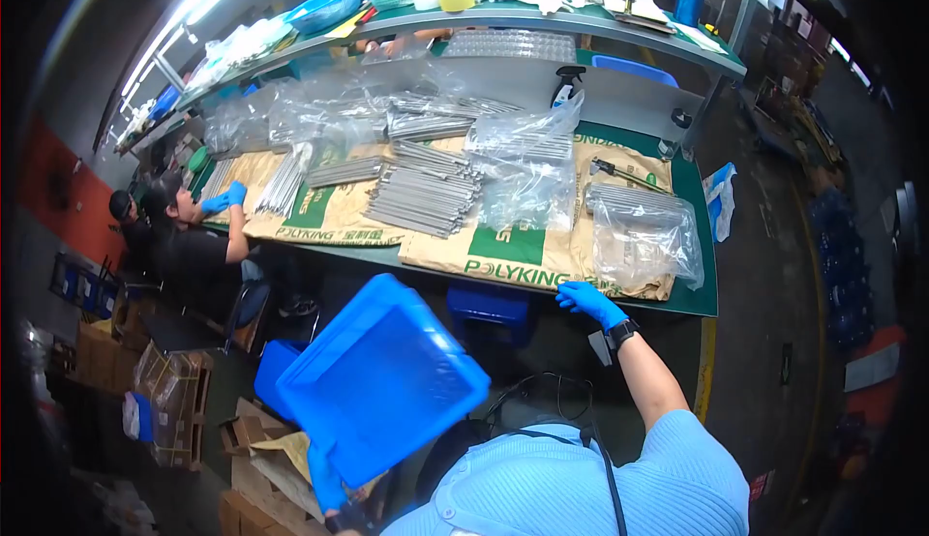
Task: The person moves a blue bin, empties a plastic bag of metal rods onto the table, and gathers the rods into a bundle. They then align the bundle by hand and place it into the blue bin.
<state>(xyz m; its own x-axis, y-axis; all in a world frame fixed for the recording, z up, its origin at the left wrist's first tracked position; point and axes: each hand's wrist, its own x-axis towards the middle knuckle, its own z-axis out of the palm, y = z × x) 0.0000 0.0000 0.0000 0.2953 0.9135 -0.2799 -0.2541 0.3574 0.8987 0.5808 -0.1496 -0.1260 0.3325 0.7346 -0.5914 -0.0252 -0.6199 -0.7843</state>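
Observation:
A blue plastic bin [387, 381] is held tilted off the floor in front of the bench, to my left. My left hand [327, 473], in a blue glove, is closed on its near left edge; the bin hides part of the fingers. Close to the bench's front edge, my right hand [588, 302] is also gloved in blue, fingers loosely apart and nothing in them. Beyond it, clear plastic bags [644, 236] hold thin metal rods on brown paper sacks [523, 265]. Stacks of bare metal rods [421, 197] lie farther left.
The green bench [709, 294] has a raised shelf [542, 18] crowded with supplies. A co-worker [189, 241] in black with blue gloves sits at the left. Another blue bin [489, 309] is under the bench. Cardboard boxes [102, 357] and a wrapped pallet [169, 401] stand at left.

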